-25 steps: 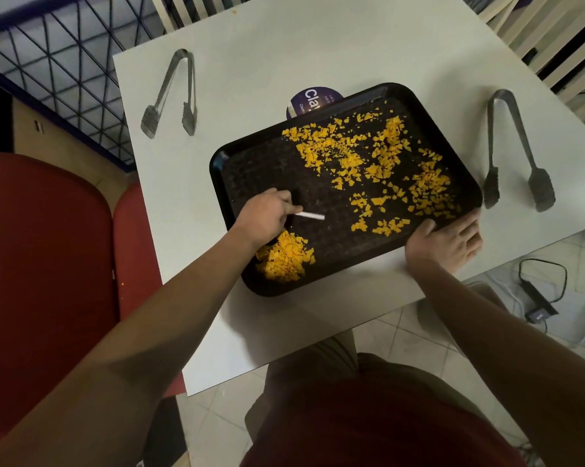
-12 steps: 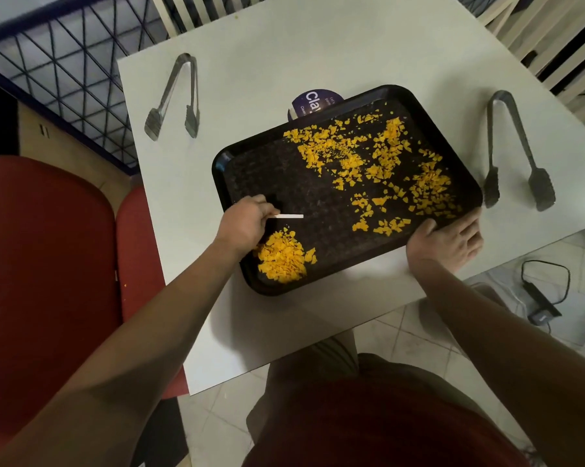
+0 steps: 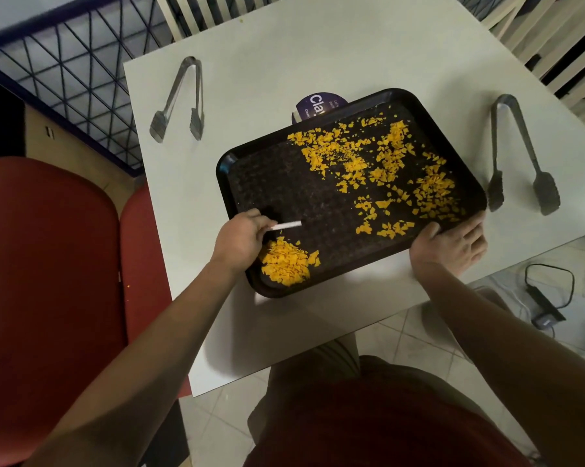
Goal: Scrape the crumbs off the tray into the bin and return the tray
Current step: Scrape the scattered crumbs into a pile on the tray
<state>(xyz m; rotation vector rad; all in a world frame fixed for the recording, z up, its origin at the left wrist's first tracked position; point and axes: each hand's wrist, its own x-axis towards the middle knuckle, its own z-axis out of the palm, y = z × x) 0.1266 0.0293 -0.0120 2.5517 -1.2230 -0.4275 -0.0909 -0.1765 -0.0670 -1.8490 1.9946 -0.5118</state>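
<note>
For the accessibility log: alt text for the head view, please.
Left hand holds a white scraper beside piled yellow crumbs on a black tray; right hand steadies the tray's edge. Two metal tongs lie on the white table.

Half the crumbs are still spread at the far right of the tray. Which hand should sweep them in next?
Left, probably. The left hand already grips the white scraper over the tray beside the gathered pile. The right hand rests flat on the tray's near right corner, steadying it.

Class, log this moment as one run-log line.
stage: gathering crumbs | left hand: grips white scraper beside crumb pile | right hand: steadies tray edge | scattered crumbs: remain
</note>
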